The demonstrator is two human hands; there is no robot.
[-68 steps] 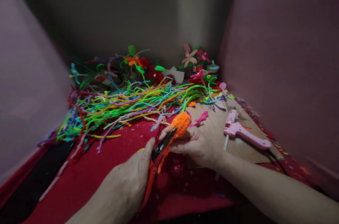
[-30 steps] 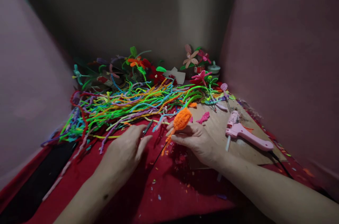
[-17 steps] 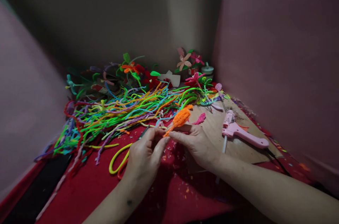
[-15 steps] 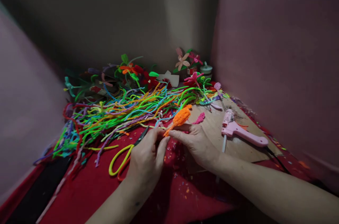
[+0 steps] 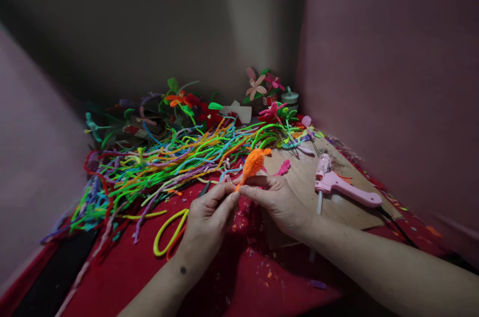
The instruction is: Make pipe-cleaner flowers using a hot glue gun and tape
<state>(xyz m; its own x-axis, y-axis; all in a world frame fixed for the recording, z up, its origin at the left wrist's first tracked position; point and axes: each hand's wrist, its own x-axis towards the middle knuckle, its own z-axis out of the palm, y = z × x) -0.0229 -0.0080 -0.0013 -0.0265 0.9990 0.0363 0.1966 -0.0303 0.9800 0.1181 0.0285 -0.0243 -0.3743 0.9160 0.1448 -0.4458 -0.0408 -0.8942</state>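
Observation:
An orange pipe-cleaner petal (image 5: 253,161) stands up between my hands, rounded at the top and narrowing to a twisted stem. My left hand (image 5: 211,214) pinches the lower end of that stem between thumb and fingers. Close against it, my right hand (image 5: 275,199) grips the same stem just below the petal's body. Scissors (image 5: 160,237) with yellow and orange handles lie on the red cloth, partly covered by my left hand. A pink petal (image 5: 283,167) rests on the board beyond my right hand.
A large heap of coloured pipe cleaners (image 5: 168,157) spreads across the cloth (image 5: 138,282). Right of my hands, a pink glue gun (image 5: 337,184) lies on a brown board (image 5: 295,177). Finished pipe-cleaner flowers (image 5: 256,86) and a lidded jar (image 5: 290,97) stand at the back.
My left hand has stopped trimming, put the scissors down on the cloth, and come over to pinch the petal's stem. The petal now stands more upright. The view has shifted slightly.

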